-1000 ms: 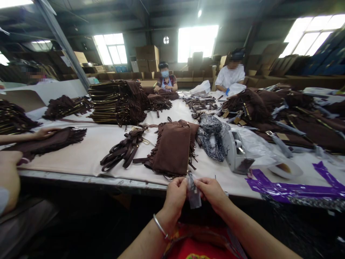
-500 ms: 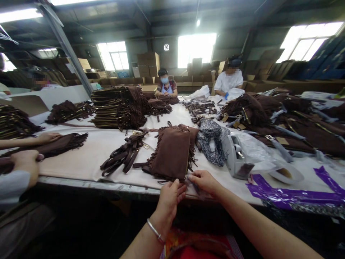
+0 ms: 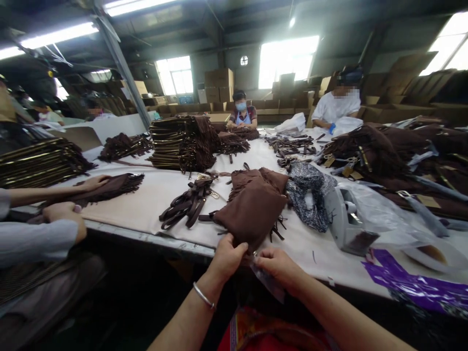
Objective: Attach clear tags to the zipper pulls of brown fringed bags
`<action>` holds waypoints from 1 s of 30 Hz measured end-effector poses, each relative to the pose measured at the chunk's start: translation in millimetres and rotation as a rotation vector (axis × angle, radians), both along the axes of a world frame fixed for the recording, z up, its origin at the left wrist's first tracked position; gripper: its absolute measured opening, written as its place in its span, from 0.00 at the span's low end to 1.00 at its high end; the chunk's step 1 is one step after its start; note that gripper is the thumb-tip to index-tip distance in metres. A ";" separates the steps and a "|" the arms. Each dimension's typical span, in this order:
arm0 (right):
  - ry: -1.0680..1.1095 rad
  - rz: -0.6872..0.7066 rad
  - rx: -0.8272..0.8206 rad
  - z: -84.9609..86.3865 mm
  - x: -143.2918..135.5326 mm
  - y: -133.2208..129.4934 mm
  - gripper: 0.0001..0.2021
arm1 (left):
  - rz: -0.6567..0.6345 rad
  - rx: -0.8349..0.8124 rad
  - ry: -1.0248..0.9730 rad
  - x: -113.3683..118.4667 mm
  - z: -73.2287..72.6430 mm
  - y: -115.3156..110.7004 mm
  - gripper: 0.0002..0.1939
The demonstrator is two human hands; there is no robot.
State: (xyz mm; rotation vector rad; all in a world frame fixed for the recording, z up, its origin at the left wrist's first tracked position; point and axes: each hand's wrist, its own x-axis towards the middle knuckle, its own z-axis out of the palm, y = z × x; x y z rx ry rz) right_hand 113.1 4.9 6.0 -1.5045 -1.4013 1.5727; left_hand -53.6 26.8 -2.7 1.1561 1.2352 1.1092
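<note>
A flat brown fringed pouch (image 3: 252,209) lies turned at an angle at the table's front edge, over another brown fringed pouch (image 3: 274,179). My left hand (image 3: 228,258) pinches its near edge between thumb and fingers. At the pouch's near corner, my right hand (image 3: 280,265) is closed on a small piece of clear plastic wrap (image 3: 268,283), which hangs below the fingers. A small metal piece shows by the right fingertips; its kind is too small to tell. Left of the pouch sits a bundle of brown straps (image 3: 186,204) with gold clasps.
A grey tape dispenser (image 3: 347,222) and a black-and-white speckled plastic bag (image 3: 309,195) stand right of the pouch. Stacked pouches (image 3: 179,144) rise behind, with more heaped at right. A co-worker's hands (image 3: 66,217) work at left; two people sit across the table.
The pouch has turned and its near corner has come toward me. My left hand now grips its edge. More of the plastic shows under my right hand. The view has swung left.
</note>
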 end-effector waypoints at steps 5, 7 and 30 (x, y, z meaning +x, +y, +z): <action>0.080 -0.041 -0.144 -2.5 -18.7 -13.8 0.11 | -0.216 0.128 0.219 -21.6 15.7 -1.2 0.06; 0.158 -0.083 -0.168 -5.6 -22.3 -12.4 0.12 | -0.280 0.184 0.288 -19.0 21.0 7.9 0.05; 0.318 -0.232 -0.246 -12.4 -5.1 2.5 0.16 | -0.116 -0.407 -0.163 34.5 -15.9 -40.3 0.19</action>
